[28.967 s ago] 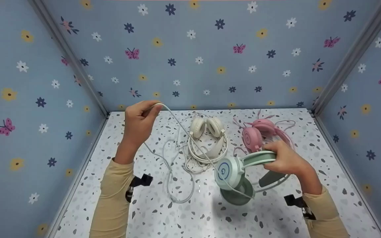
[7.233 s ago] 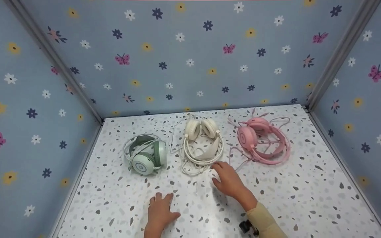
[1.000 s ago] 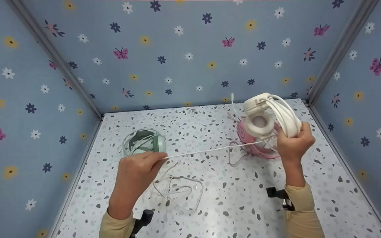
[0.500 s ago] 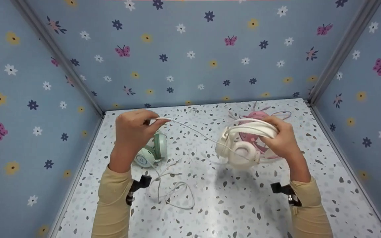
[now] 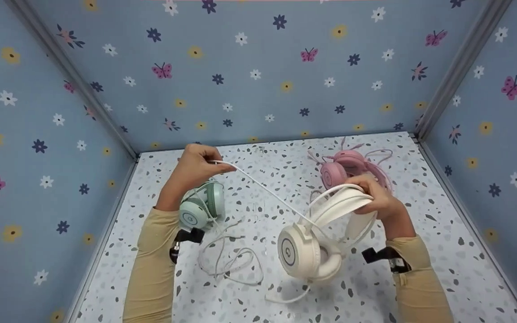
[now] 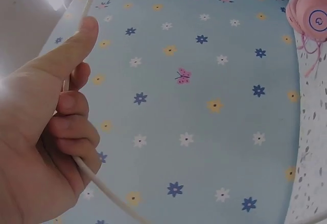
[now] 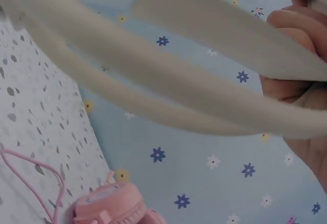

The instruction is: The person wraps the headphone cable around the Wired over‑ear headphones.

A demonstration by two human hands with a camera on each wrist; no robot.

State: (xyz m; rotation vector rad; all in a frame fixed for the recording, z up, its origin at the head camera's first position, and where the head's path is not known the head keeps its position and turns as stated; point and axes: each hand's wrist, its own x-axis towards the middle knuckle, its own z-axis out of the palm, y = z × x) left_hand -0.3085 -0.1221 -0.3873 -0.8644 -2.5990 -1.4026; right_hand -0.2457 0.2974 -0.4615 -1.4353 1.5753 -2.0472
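Observation:
My right hand point(image 5: 382, 202) grips the cream headphones point(image 5: 298, 253) by the headband, holding them above the speckled table with the ear cups hanging down. In the right wrist view the double headband point(image 7: 204, 96) runs across, with the curled fingers at the right edge. My left hand point(image 5: 195, 168), raised at the far left, pinches the white cable point(image 5: 263, 188), which stretches tight toward the headphones. The left wrist view shows that cable point(image 6: 110, 193) passing through the curled fingers. The cable's loose length point(image 5: 240, 264) lies looped on the table, and a short piece with a free end, perhaps the microphone point(image 5: 281, 299), hangs under the ear cups.
Green headphones point(image 5: 193, 215) lie at the left of the table point(image 5: 438, 251), partly behind my left forearm. Pink headphones point(image 5: 348, 163) with ear-like trim lie at the back right, behind my right hand. Flowered blue panels point(image 5: 258, 89) stand around the back and sides.
Over the last second the cream headphones came down and nearer, and my left hand rose with the cable. Seconds ago they lay mid-table; earlier, my hands held the green pair, now lying at left.

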